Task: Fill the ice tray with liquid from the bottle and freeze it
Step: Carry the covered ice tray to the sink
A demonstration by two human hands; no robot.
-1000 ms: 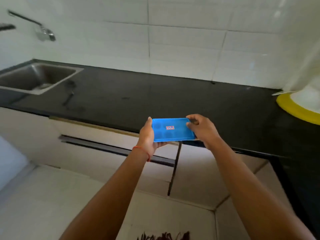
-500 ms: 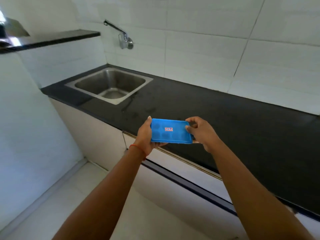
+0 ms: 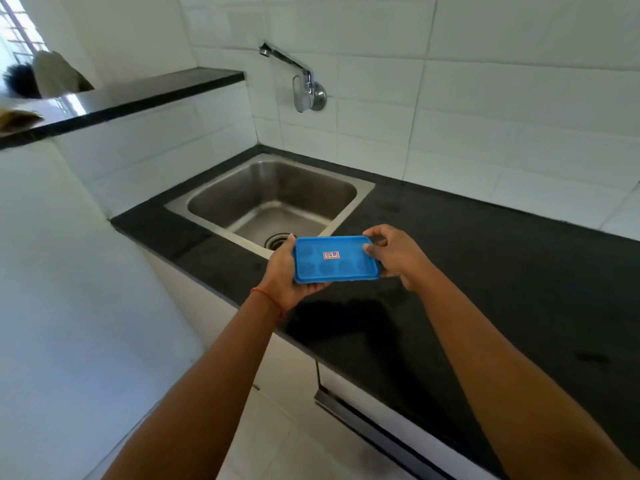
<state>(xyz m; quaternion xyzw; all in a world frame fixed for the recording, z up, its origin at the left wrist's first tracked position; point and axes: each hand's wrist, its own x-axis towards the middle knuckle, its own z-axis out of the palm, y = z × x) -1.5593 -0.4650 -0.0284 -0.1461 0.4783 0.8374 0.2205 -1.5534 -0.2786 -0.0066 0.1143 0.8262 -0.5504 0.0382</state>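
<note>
Up close, two bare hands hold a blue ice tray [image 3: 335,259] level above the near edge of a black counter [image 3: 485,271]. On the tray's left end, the left hand [image 3: 285,271] has its thumb on top and fingers curled beneath. Closed around the right end is the right hand [image 3: 394,252]. A small red-bordered label [image 3: 330,255] sits on the tray's top. Just beyond lies a steel sink [image 3: 273,202], with a wall tap [image 3: 301,81] above it on white tiles.
</note>
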